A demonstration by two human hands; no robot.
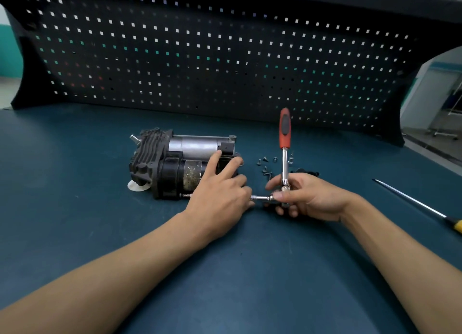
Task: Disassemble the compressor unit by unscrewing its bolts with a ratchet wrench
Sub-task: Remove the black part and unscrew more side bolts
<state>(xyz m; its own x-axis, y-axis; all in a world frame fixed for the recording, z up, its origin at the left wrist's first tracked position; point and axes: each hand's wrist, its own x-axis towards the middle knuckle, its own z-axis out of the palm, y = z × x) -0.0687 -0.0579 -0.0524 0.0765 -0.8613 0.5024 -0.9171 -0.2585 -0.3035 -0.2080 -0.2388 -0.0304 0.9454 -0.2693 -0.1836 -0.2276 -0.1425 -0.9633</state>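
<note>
- On the counter (250, 271), left of centre, the compressor (175, 163) lies on its side, long axis running left to right
- Just right of it the ratchet (285, 138) stands with its red handle pointing up and away; from its head a bar (261, 198) runs level to the left, passing under the left hand (220, 191), its tip touching the compressor's near face low down; so the bolt being worked, I judge, sits left of the ratchet head, along the bar's axis
- Left hand is the nearer to the compressor; two fingers (213, 162) lie straight on its right end, pressing it down; the lower ones curl over the bar, and whether they grip it I cannot tell
- Right hand (305, 196) is wrapped round the ratchet head, wrist low to the counter; the red handle itself is free
- Coming move, as I judge it: swing the handle about the bar's axis; the compressor could roll unless the left hand pins it
- Loose bolts (266, 166) lie behind the hands, between compressor and ratchet; a screwdriver (420, 204) lies well apart at the right
</note>
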